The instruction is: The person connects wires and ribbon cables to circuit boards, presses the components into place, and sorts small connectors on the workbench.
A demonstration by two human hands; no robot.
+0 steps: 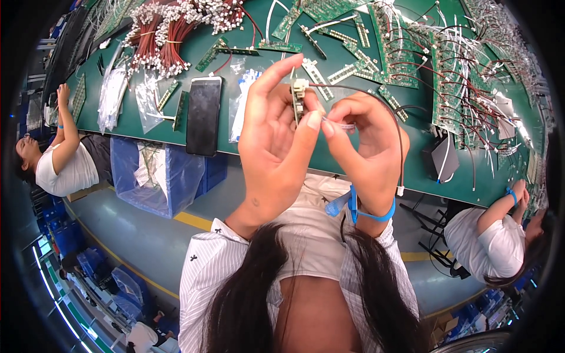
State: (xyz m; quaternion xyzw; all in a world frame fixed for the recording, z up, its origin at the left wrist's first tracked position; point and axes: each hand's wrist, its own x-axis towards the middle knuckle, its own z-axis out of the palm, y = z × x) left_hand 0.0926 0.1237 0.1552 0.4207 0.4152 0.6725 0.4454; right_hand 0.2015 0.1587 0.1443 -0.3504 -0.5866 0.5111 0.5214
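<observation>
Above the front edge of the green table [329, 167], my left hand [271, 138] grips a small narrow circuit board [296, 106], held upright between thumb and fingers. A cream-white connector [300, 88] sits near the board's top. From it a thin dark cable [353, 89] arches over my right hand [371, 138] and hangs down beside the wrist, ending in a small white plug [401, 191]. Thumb and forefinger of my right hand pinch a thin, whitish translucent strip [344, 125] close to the board; its exact kind is unclear. Its inner end is hidden by the fingertips.
A black phone [204, 115] and plastic bags [115, 97] lie left. Behind are bundled red-brown wires [159, 38] and circuit boards [347, 72]; wired panels [453, 76] and a black box [442, 159] stand right. A lined blue bin [159, 176] is below. Co-workers sit either side.
</observation>
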